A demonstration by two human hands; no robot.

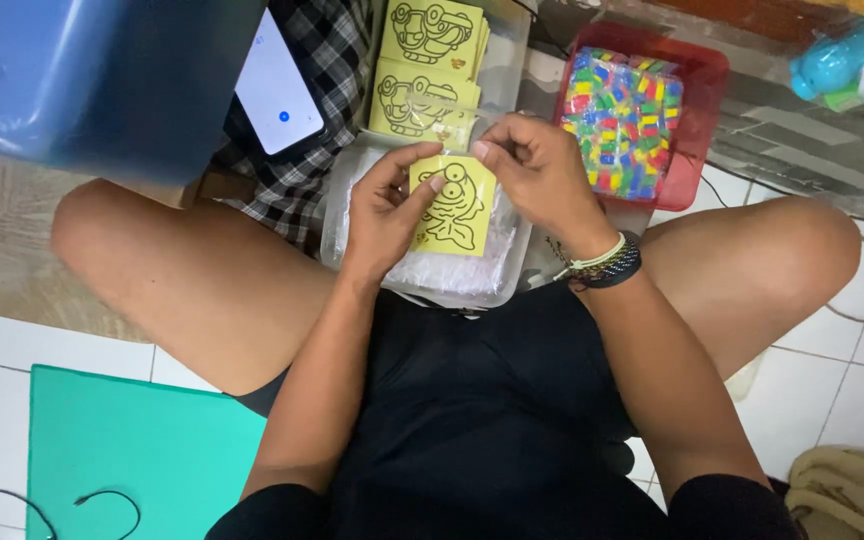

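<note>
Far left, a flat teal plastic board [142, 450] lies on the white tiled floor [852, 400], and above it a blurred blue plastic tub [92, 80] fills the top corner. Next along, a smartphone with a lit white screen [277, 88] rests on black-and-white checked cloth [302, 190]. Centre now: the left hand [384, 215] has its grip closed on the left edge of a small yellow card printed with a black cartoon fish outline [455, 205], thumb across the front. The card is held upright over a clear plastic tray of transparent sleeves [457, 270], between the person's knees. More yellow outline cards [422, 75] are stacked just behind. The right hand [542, 175], beaded bracelets [607, 265] at the wrist, pinches the card's top right corner. Further right, a red plastic tray of small multicoloured packets [624, 120].
</note>
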